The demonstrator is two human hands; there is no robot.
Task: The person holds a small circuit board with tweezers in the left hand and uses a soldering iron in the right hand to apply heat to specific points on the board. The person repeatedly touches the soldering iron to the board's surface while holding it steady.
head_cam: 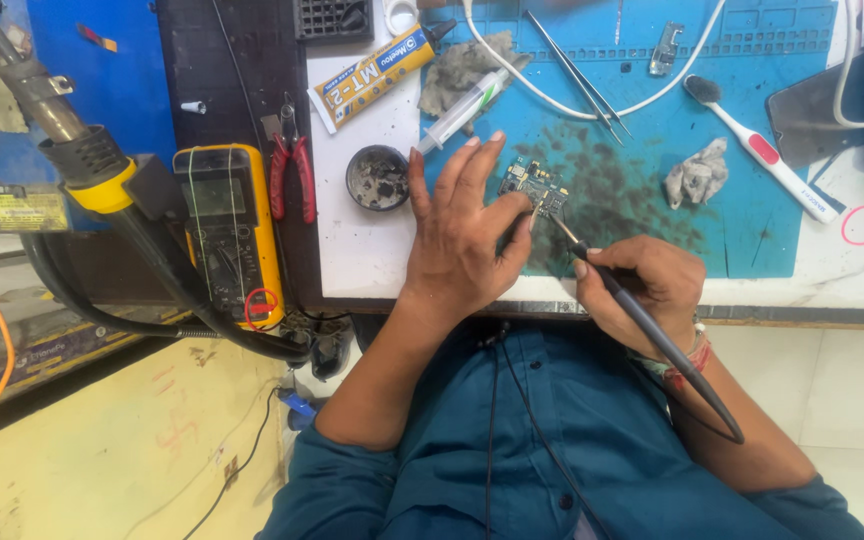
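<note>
the small circuit board [534, 186] lies on the stained blue work mat [752, 230], near its left edge. the left hand [464, 232] lies flat beside it, fingers spread, thumb tip touching the board's lower edge. the right hand [642, 288] grips a black soldering iron [632, 305] like a pen, its tip meeting the board's right corner. around them sit a syringe [464, 108], tweezers [577, 75], a toothbrush [760, 148], a round tin [377, 178] and a yellow multimeter [229, 228].

Small circuit board [533, 186] flat on blue mat, soldering iron [642, 318] (black, tilted) touching its edge
</note>
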